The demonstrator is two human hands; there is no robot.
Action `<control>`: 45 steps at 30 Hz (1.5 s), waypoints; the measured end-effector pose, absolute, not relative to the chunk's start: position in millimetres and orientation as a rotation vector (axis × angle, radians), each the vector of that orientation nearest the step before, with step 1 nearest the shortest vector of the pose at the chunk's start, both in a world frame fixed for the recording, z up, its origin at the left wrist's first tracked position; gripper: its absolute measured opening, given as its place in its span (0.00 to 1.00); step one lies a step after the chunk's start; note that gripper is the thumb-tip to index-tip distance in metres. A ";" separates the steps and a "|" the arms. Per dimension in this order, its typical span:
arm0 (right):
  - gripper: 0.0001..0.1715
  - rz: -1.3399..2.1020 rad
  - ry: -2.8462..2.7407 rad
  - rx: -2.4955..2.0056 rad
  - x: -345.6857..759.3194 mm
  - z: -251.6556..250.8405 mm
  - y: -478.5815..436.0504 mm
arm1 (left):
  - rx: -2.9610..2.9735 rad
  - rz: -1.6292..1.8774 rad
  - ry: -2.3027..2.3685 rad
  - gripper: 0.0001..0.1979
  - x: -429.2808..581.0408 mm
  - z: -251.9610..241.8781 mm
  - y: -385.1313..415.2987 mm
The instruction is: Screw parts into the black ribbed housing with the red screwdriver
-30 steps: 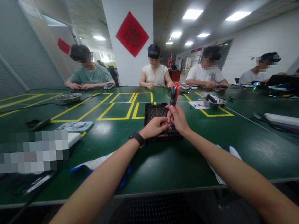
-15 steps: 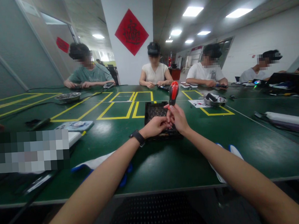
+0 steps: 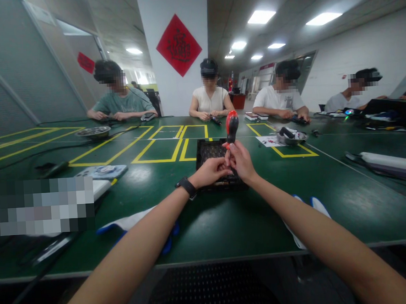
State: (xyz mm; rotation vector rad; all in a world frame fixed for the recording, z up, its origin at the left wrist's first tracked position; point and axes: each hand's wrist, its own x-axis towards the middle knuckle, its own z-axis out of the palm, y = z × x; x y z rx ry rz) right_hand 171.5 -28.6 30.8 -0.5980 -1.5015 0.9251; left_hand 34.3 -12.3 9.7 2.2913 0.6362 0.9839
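"Over the black tray (image 3: 210,149) on the counter (image 3: 228,230), which hand has the screwdriver (image 3: 232,125)?"
"Right hand (image 3: 242,162), pinching it near upright; the left hand (image 3: 210,172) is just beside, its grip hidden."

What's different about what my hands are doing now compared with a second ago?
The red-and-black handle in your right hand has shifted slightly left and looks a little more upright. I see nothing newly taken hold of or let go. Your right hand keeps its grip, your left hand stays beside it over the black box, and the box hasn't visibly moved.
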 end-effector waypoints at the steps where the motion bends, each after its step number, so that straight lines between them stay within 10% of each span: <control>1: 0.18 0.937 -1.499 -0.599 171.8 30.8 -28.4 | 2.298 0.981 0.627 0.12 34.2 10.1 -12.5; 45: 0.19 0.941 -1.491 -0.625 171.9 30.6 -29.3 | 2.260 0.934 0.709 0.11 34.3 10.6 -12.4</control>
